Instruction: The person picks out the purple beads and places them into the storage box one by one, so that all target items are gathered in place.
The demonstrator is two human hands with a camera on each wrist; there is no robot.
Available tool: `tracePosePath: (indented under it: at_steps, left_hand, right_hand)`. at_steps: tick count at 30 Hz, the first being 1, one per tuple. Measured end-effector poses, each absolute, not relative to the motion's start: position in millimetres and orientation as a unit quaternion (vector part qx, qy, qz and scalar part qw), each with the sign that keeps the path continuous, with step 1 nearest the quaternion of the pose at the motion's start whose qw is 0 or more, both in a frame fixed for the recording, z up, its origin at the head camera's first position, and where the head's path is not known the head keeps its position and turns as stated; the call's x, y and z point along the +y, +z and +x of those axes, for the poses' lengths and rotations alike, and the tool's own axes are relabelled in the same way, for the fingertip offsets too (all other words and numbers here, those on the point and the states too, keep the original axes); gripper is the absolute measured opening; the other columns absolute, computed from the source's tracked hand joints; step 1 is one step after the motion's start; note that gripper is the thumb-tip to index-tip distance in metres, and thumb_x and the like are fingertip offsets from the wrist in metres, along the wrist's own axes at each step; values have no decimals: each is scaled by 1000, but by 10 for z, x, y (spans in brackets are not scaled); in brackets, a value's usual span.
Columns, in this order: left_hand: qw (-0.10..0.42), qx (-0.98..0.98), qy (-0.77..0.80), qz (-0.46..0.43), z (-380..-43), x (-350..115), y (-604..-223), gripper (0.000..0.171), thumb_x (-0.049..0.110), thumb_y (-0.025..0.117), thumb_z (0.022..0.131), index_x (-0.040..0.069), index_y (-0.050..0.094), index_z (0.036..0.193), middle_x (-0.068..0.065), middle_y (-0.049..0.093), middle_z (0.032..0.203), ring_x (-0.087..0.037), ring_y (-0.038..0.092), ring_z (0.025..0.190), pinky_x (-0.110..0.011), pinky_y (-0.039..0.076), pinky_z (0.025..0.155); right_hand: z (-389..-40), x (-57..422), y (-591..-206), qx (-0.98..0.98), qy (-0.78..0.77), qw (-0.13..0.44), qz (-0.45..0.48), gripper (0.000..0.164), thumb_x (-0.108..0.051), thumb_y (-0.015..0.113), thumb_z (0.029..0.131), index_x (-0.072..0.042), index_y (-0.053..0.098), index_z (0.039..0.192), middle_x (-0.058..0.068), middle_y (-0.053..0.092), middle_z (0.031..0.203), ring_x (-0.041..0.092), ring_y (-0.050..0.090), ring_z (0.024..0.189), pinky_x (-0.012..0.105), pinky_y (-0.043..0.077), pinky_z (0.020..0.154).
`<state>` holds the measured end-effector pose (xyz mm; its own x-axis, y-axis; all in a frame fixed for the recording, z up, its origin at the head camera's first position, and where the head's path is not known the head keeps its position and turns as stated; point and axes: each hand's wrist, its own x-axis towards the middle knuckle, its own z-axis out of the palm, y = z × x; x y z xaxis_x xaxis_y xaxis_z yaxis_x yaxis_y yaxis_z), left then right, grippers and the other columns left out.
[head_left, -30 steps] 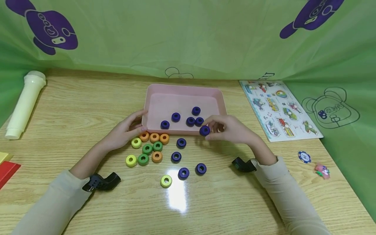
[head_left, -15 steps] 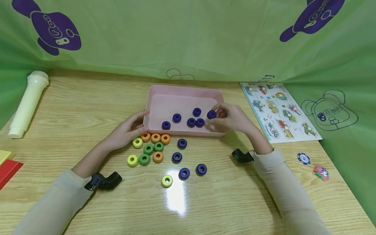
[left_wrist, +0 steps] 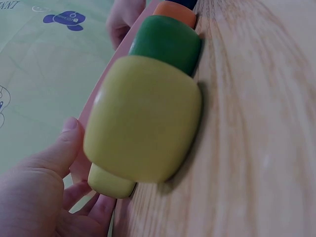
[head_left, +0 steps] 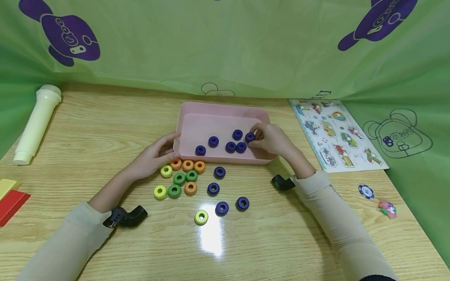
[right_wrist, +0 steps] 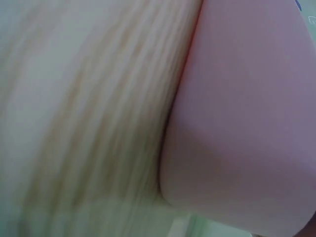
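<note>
A shallow pink tray (head_left: pixel 225 159) sits mid-table with several dark blue ring-shaped beads (head_left: pixel 213 141) inside. My left hand (head_left: pixel 152 157) grips its left front corner; in the left wrist view the thumb (left_wrist: pixel 69 133) lies against the tray's wall. Over the right part of the tray, my right hand (head_left: pixel 271 139) pinches one dark blue bead (head_left: pixel 250 137) between thumb and fingers, close beside the others. Before the tray lie several orange beads (head_left: pixel 188 166), green beads (head_left: pixel 174 191), yellow beads (head_left: pixel 160 192) and more blue ones. The right wrist view shows mainly the tray's outer wall (right_wrist: pixel 242 118).
A picture puzzle board (head_left: pixel 339 136) lies at the right, with a blue-and-white chip (head_left: pixel 366 191) and a small pink figure (head_left: pixel 388 208) nearer. A cream-coloured tube (head_left: pixel 38 124) and red and yellow blocks (head_left: pixel 13 205) are at the left. Green cloth (head_left: pixel 225 50) hangs behind.
My right hand has carried the blue bead from the tray's front rim over into the tray, then slightly left towards the other blue beads. The left hand stays on the corner.
</note>
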<state>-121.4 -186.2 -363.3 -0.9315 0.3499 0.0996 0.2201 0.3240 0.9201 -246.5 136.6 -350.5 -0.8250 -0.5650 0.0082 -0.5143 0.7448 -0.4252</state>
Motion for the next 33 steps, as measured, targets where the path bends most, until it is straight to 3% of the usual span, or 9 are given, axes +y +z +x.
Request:
tracePosePath:
  at_steps: [22,29,33]
  left_hand:
    - [64,808,558,178,-1211,-1856,-3621,51,7,45,87,0,21,132,-25,26,128,-34,32,114,-42,31,92]
    - [65,812,554,172,-1201,-1860,-3615,51,7,45,87,0,21,132,-25,26,128,-34,32,114,-42,31,92]
    - [63,814,551,173,-1206,-1861,-3620,51,8,45,87,0,21,132,-25,26,129,-34,32,114,-42,31,92]
  right_hand:
    - [-2489,1284,-3526,902,-229,126,-344,29,-13,69,70,-6,58,96,2,58,74,15,53,68,28,45,64]
    - [-2459,1292,-3509,906,-225,127,-335,32,-16,68,71,-5,57,99,3,58,76,15,54,70,29,45,66]
    - [-2394,1347,-3460,909,-232,99,-333,32,-18,66,73,-5,57,100,2,58,76,14,53,70,30,45,64]
